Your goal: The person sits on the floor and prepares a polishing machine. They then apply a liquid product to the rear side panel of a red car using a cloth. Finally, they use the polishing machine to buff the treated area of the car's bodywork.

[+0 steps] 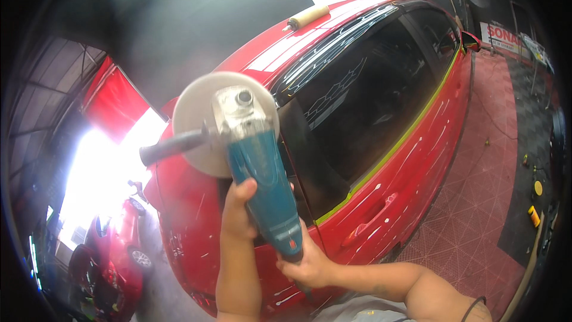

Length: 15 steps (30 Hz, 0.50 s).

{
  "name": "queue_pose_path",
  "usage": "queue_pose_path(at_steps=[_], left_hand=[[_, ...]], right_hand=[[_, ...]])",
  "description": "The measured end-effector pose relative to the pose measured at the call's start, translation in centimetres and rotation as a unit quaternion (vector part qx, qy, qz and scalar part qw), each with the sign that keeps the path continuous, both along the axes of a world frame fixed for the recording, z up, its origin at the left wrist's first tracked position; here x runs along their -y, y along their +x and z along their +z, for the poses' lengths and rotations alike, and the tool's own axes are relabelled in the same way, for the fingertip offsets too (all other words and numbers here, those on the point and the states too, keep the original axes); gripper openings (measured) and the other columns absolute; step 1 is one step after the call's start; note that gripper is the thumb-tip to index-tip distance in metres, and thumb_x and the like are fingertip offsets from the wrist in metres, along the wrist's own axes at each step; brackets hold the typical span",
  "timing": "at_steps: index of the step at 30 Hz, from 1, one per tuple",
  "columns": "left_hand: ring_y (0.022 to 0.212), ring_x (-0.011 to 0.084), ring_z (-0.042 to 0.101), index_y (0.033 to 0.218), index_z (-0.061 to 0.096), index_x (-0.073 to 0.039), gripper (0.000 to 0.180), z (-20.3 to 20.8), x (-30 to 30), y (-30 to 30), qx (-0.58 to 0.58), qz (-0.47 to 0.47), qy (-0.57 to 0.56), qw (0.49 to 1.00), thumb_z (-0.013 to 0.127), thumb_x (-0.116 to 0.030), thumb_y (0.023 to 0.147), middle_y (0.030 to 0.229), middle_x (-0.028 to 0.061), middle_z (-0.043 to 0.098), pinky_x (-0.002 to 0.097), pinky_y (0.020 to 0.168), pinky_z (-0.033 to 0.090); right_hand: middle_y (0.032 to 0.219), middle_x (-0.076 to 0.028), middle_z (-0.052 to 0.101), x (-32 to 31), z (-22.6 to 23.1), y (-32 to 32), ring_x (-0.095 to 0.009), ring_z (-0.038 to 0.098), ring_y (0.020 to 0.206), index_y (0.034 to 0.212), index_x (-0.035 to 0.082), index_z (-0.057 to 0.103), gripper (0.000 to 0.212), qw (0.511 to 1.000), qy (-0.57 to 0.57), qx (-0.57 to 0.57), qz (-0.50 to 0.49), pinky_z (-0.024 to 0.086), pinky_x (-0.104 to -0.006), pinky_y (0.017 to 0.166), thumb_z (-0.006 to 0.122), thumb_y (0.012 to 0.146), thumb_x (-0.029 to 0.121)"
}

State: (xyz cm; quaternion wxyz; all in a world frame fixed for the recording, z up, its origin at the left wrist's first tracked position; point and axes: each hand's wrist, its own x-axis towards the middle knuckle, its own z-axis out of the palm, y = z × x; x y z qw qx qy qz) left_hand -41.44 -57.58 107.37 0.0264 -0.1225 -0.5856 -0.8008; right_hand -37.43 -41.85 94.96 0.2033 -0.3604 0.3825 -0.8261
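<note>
A blue angle polisher (265, 185) with a silver head is held up in front of me. Its round off-white pad (193, 101) faces away, and a black side handle (176, 146) sticks out to the left with no hand on it. My left hand (240, 209) is wrapped round the middle of the blue body, thumb on top. Farther back, my right hand (307, 262) grips the tool's rear end. Behind the polisher stands a red car (411, 161), its door streaked with white marks. Whether the pad touches the car cannot be made out.
Yellow-green masking tape (387, 170) lines the window's lower edge. A cream bottle (307, 18) lies on the roof. Another red car (122, 250) stands at lower left beside a bright opening. Red tiled floor (476, 185) runs along the right, with a yellow-orange bottle (533, 216) beyond it.
</note>
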Motion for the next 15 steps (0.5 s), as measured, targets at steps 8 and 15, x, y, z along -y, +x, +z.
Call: queue_pose_path(at_steps=[8,15], left_hand=[[0.108,0.0361,0.076,0.142,0.053,0.007,0.074,-2.6,0.0,3.4,-0.013,0.018,0.058,0.998,0.078,-0.038,0.089,0.125,0.0228,0.068,0.0481,0.084,0.068],[0.103,0.0320,0.077,0.137,0.058,0.007,0.066,1.6,-0.3,-1.4,-0.005,-0.028,0.029,0.999,0.070,-0.044,0.097,0.118,0.0226,0.073,0.0440,0.085,0.066]], right_hand=[[0.108,-0.007,0.060,0.1,-2.1,1.9,-0.013,0.063,0.090,0.170,0.011,0.001,0.104,0.996,0.036,-0.067,-0.052,0.054,-0.0348,0.084,0.068,0.092,-0.002],[0.096,-0.008,0.060,-0.9,2.6,-1.6,-0.015,0.064,0.066,0.168,0.019,-0.001,0.101,0.999,0.051,0.004,0.019,0.056,-0.0329,0.061,0.065,0.095,-0.004]])
